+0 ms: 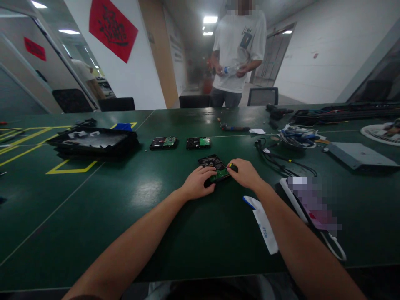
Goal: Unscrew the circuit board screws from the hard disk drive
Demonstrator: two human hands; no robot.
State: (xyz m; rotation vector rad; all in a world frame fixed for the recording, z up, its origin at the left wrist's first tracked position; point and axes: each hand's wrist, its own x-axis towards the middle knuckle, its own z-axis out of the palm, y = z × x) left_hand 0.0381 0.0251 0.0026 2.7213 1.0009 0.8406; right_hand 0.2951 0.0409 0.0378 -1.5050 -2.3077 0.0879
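My left hand (198, 182), half-curled, holds the drive (219, 174); at its right, my right hand (246, 173) wraps the driver (233, 167): I'd press squarely.

Hard drive (211, 161) partly covered by left hand (199, 182), tool (233, 167) mostly concealed by right hand (246, 173), white tray (368, 132) cropped at right edge

Left hand (200, 183) gripping hard drive (211, 161), right hand (246, 173) holding yellow-black tool (233, 167) at its edge. Black tray (123, 146) on bench (146, 233), left.
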